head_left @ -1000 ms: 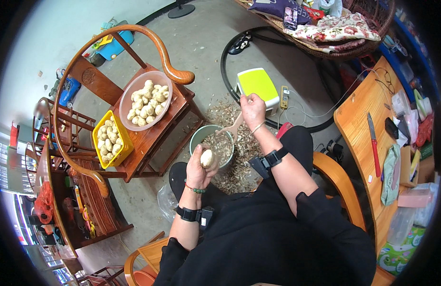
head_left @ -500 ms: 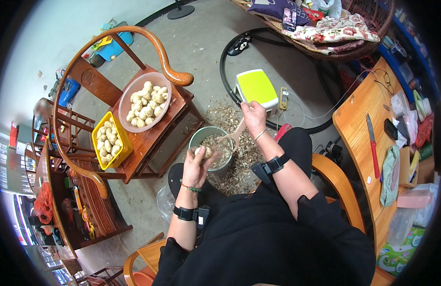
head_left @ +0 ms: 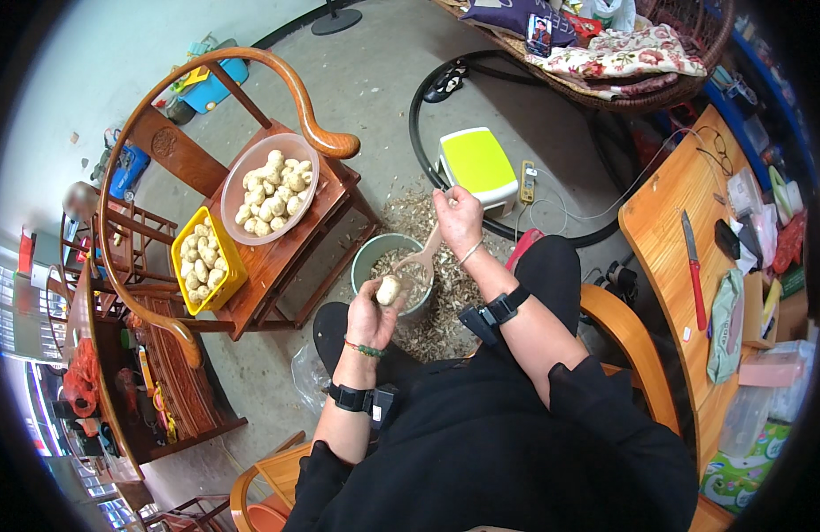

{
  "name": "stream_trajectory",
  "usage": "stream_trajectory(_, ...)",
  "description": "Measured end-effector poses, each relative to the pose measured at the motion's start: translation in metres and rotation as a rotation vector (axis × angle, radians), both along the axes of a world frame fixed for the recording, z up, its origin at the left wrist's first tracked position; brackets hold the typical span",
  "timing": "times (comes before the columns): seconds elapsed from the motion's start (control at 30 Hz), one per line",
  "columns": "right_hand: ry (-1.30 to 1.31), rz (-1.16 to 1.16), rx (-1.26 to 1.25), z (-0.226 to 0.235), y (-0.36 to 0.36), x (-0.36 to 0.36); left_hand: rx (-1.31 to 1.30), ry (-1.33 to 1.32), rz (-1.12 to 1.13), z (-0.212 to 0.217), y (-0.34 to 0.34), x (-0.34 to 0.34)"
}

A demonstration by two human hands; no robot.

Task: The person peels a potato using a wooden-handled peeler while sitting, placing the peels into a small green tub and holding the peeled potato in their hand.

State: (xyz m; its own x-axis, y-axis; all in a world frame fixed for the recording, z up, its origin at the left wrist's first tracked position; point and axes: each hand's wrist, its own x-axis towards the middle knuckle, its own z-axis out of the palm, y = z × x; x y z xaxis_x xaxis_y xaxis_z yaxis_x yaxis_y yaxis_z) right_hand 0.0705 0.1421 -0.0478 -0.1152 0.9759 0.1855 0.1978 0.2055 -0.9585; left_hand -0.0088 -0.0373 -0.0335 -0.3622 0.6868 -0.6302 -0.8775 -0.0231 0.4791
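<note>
My left hand is closed round a pale, rounded root vegetable, which shows above the fingers. My right hand grips the handle of a beige Y-shaped peeler. Its forked head points down and left, close beside the vegetable; I cannot tell whether they touch. Below both hands stands a grey-green bucket with peelings inside. More pale vegetables fill a translucent bowl and a yellow basket to the left.
The bowl and basket sit on a wooden armchair. Peelings litter the floor around the bucket. Beyond is a stool with a lime-green top. On the right, a wooden table holds a red-handled knife, glasses and packages.
The vegetable has turned in my left hand, which has shifted slightly right. My right hand and the peeler have moved left, bringing the peeler's head closer to the vegetable.
</note>
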Motion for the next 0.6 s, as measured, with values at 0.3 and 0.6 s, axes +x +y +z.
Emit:
stream_trajectory(0.3,-0.018,0.132,-0.027,0.018,-0.026,-0.015,0.033,0.182,-0.255,-0.021,-0.007,-0.007)
stream_trajectory(0.6,-0.176,-0.052,0.169,0.018,-0.002,-0.008,-0.146,0.278,-0.177,-0.009,-0.007,-0.003)
